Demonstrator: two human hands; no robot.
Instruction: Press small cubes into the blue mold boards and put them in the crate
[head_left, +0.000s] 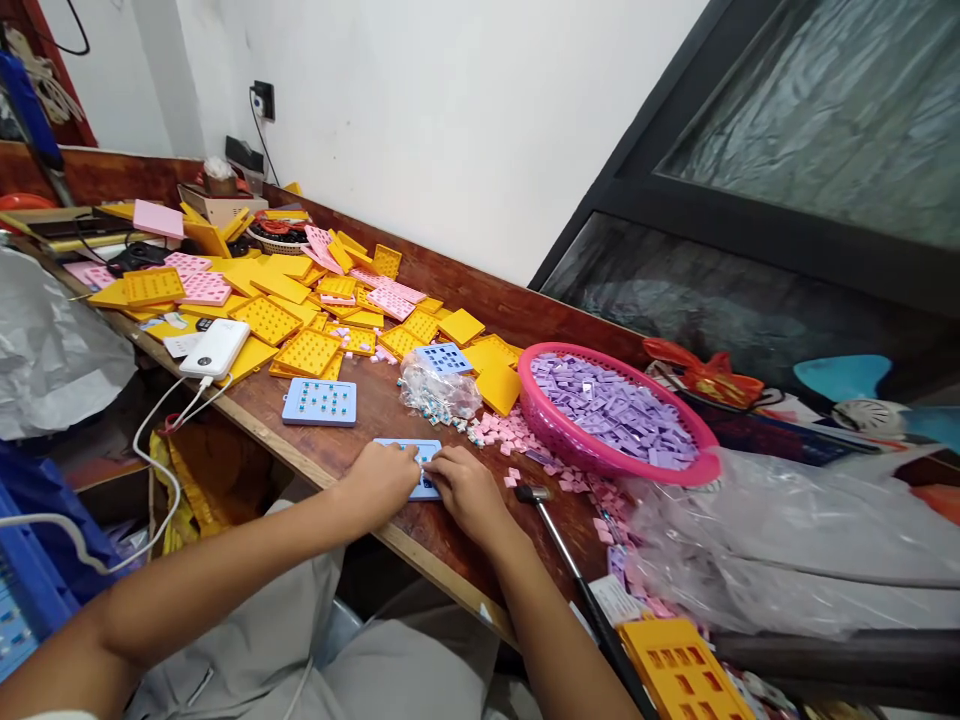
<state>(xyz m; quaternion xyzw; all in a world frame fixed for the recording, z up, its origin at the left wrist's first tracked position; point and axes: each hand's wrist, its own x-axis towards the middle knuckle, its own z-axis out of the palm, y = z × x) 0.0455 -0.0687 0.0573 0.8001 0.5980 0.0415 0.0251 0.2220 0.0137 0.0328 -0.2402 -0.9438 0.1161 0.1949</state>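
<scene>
A light blue panel (405,443) lies flat near the table's front edge, partly covered by both hands. My left hand (381,482) rests over its left side, fingers bent down onto the face. From the right, my right hand (466,488) reaches in with fingertips pinched together over small parts in the panel; whatever they hold is too small to make out. A second blue panel (321,402), dotted with small turquoise-and-white parts, lies to the left. Behind the hands are a clear plastic bag (439,388) of such small parts and another blue panel (444,358).
Yellow panels (307,352) and pink panels (206,288) pile up at the back left. A pink basket (709,465) of purple pieces stands right, with loose pink squares (506,428) before it. A hammer (566,555) lies beside my right forearm. A white power bank (216,348) sits left.
</scene>
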